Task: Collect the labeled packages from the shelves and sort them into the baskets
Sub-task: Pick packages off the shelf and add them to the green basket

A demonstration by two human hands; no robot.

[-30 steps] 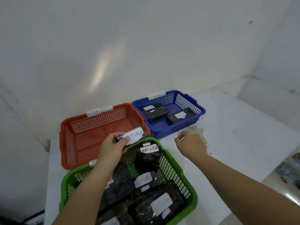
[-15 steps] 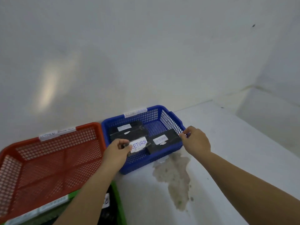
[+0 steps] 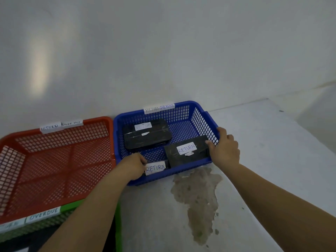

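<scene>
Fingers [image 3: 143, 160] of the left hand [image 3: 132, 166] are pinched on a black "RETURN" package [image 3: 156, 168], which a second ago was over the green basket [image 3: 118, 215] and is now down inside the blue basket's [image 3: 163, 176] near wall, so it's basically sorted, just needs letting go. Right hand [image 3: 224, 151] has moved onto the far-side rim, fingers wrapped over it, steadying. Two more packages sit just beyond. Left of that, the red basket [image 3: 112, 142] is empty. White counter [image 3: 263, 160] has a stain, plain white walls.
</scene>
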